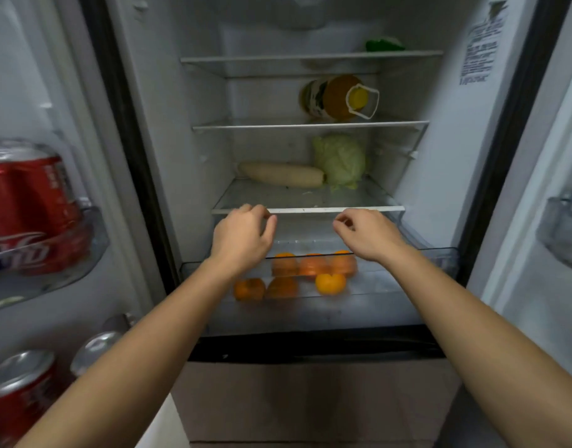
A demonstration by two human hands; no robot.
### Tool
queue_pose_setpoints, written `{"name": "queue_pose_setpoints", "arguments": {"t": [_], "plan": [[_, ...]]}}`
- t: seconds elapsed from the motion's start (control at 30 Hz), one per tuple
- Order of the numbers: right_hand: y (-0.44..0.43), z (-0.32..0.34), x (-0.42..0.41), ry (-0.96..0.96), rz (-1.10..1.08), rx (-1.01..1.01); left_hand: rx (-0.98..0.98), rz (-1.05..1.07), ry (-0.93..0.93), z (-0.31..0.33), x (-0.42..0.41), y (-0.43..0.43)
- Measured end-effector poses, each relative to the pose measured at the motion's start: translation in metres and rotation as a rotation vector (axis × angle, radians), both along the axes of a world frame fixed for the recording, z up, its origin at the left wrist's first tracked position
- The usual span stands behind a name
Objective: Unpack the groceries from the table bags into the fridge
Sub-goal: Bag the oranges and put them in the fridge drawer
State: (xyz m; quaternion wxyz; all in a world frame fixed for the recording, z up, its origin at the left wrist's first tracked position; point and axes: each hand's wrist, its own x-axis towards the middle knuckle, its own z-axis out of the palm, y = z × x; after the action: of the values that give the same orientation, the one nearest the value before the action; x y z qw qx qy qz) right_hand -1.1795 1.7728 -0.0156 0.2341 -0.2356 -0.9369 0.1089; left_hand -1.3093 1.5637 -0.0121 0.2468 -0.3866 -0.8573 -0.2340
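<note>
The fridge stands open in front of me. Its clear crisper drawer [439,257] is pulled out at the bottom and holds several oranges [330,283]. My left hand [242,236] and my right hand [368,232] hover above the drawer, just below the front edge of the lowest glass shelf [336,209]. Both have loosely curled fingers and hold nothing. On that shelf lie a white radish [283,174] and a cabbage [341,161]. A juice bottle [338,98] lies on its side on the shelf above. Something green [384,44] sits on the top shelf.
The left door's racks carry red soda cans [29,202], with more red cans [17,392] lower down. The right door has a clear bin [566,227]. A closed lower drawer front [310,399] is below the fridge compartment.
</note>
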Motion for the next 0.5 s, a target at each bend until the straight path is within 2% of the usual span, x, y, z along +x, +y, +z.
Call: {"name": "queue_pose_setpoints", "arguments": {"t": [0.1,0.2,0.27,0.37,0.5], "plan": [[-0.031,-0.025,0.018,0.268,-0.064,0.08,0.159,-0.047,0.136,-0.025,0.025,-0.022],[-0.056,-0.068,0.035,0.429,-0.166,0.157,0.159,-0.05,0.225,-0.067,0.041,-0.04],[-0.064,-0.098,0.043,0.429,-0.225,0.231,0.097,-0.043,0.234,-0.094,0.047,-0.047],[-0.063,-0.129,0.053,0.306,-0.241,0.297,-0.007,-0.039,0.25,-0.121,0.047,-0.052],[-0.056,-0.139,0.051,0.221,-0.251,0.371,-0.08,-0.02,0.299,-0.132,0.041,-0.047]]}}
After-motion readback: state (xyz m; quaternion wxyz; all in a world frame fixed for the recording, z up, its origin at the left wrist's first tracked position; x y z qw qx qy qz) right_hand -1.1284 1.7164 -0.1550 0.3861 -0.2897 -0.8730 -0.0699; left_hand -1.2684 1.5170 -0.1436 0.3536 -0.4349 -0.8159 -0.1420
